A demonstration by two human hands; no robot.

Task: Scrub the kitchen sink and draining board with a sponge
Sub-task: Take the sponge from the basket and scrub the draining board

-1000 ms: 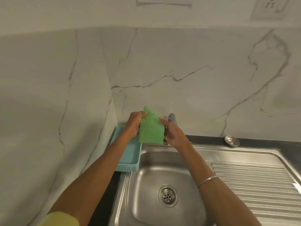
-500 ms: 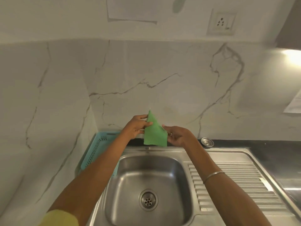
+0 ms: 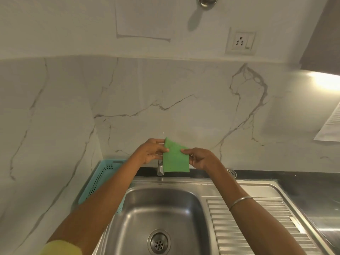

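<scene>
I hold the thin green scouring sponge (image 3: 175,159) up above the stainless steel sink basin (image 3: 161,214), my left hand (image 3: 150,152) and right hand (image 3: 199,159) each pinching an edge. Scrubbing hasn't started, I judge; basin and ribbed steel draining board (image 3: 257,227) both remain.

Bare forearms; a yellow sleeve (image 3: 60,247) shows at lower left, a thin silver bangle (image 3: 240,201) circles the right wrist.
</scene>
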